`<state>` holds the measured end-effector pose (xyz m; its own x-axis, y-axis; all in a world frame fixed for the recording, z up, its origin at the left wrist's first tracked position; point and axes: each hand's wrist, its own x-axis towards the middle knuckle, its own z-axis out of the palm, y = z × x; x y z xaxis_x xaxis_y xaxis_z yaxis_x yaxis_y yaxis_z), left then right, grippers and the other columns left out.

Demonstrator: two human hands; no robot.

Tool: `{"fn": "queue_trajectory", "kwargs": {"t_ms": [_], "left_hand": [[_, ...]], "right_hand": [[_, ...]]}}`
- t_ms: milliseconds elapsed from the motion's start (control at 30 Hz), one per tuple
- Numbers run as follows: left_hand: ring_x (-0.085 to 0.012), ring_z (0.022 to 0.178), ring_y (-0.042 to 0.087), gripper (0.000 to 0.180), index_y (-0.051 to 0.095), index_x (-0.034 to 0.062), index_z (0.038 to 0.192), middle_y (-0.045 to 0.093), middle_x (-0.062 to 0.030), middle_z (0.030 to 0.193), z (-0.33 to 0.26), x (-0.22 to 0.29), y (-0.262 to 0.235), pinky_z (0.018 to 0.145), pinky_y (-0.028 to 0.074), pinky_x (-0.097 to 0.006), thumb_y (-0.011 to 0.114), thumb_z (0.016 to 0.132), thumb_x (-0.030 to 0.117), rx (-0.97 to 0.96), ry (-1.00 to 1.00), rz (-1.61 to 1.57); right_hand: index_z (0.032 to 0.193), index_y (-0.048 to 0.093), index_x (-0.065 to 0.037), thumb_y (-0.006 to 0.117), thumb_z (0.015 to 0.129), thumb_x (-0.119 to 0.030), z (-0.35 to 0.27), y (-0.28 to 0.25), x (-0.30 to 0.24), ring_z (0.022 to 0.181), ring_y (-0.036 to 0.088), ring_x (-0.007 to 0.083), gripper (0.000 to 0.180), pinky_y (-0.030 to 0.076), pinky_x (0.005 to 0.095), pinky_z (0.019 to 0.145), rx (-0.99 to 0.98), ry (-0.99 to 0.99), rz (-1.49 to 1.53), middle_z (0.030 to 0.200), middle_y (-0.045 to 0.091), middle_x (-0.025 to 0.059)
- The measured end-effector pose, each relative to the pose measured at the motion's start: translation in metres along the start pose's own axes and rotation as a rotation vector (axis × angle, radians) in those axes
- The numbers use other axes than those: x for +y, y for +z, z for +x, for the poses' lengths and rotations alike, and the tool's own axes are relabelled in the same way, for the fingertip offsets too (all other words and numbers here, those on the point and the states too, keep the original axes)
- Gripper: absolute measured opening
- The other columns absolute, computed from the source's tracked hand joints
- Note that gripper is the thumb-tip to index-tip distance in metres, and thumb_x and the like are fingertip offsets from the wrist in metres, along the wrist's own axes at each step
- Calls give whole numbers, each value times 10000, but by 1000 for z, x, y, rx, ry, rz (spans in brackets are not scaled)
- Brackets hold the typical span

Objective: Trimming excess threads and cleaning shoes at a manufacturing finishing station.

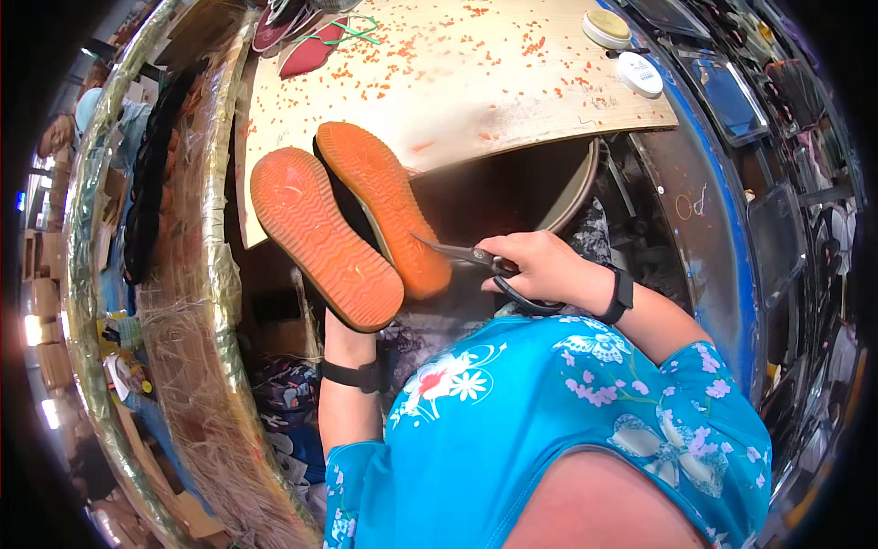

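Two orange-soled shoes, a left one and a right one, are held up side by side with their patterned soles facing me. My left forearm runs up behind them; my left hand is hidden by the shoes it supports. In my right hand is a pair of dark scissors, fingers wrapped round the handles. The pointed blades reach left to the edge of the right sole, near its middle. Whether they touch the rubber, I cannot tell.
Orange scraps litter the pale tabletop. Two round white-rimmed containers stand at its far right; a dark red piece with green cord lies far left. A dark opening with a curved rim lies below the table edge. Plastic-wrapped shelving borders the left.
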<state>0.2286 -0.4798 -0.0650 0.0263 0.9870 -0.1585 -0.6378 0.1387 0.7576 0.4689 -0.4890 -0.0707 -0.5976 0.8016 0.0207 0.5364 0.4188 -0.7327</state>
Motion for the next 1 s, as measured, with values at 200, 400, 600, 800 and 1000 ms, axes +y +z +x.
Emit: {"fn": "queue_trajectory", "kwargs": {"t_ms": [200, 400, 600, 800, 1000], "left_hand": [[-240, 1095, 523, 485, 383, 57, 1307, 497, -126, 1237, 11, -12, -11, 924, 455, -383, 440, 945, 375, -141, -64, -223], [-202, 1031, 557, 429, 427, 35, 1267, 536, -106, 1176, 8, -18, -20, 865, 488, -344, 474, 941, 310, -111, -91, -140], [-154, 846, 596, 198, 590, -21, 999, 622, -94, 874, 16, -21, -23, 693, 486, -288, 525, 899, 137, 248, 85, 549], [-423, 751, 545, 151, 512, -39, 930, 515, -221, 916, 20, -18, -14, 669, 447, -474, 528, 849, 87, 221, 511, 1623], [-445, 825, 573, 340, 426, -25, 1145, 514, -243, 1042, 28, -20, -13, 720, 475, -500, 529, 859, 129, 176, 245, 1885]], "right_hand": [[1068, 574, -126, 748, 644, -316, 10, -23, -20, 804, 593, 297, 496, 490, 391, 692, 52, -102, -68, 838, 591, 95], [1008, 584, -130, 709, 700, -268, 14, -12, -14, 667, 605, 328, 360, 503, 411, 603, 37, -147, -139, 728, 586, 117], [1018, 600, -48, 753, 701, -217, -17, 8, 25, 629, 593, 259, 391, 473, 329, 587, 71, -55, 216, 719, 598, 126], [1029, 598, -4, 747, 720, -179, -32, -7, 40, 596, 498, 75, 385, 436, 249, 570, 276, 301, 360, 643, 549, 67], [1027, 593, -39, 729, 707, -227, -28, -15, 39, 631, 609, 308, 396, 477, 340, 587, 276, 326, 139, 681, 601, 153]]}}
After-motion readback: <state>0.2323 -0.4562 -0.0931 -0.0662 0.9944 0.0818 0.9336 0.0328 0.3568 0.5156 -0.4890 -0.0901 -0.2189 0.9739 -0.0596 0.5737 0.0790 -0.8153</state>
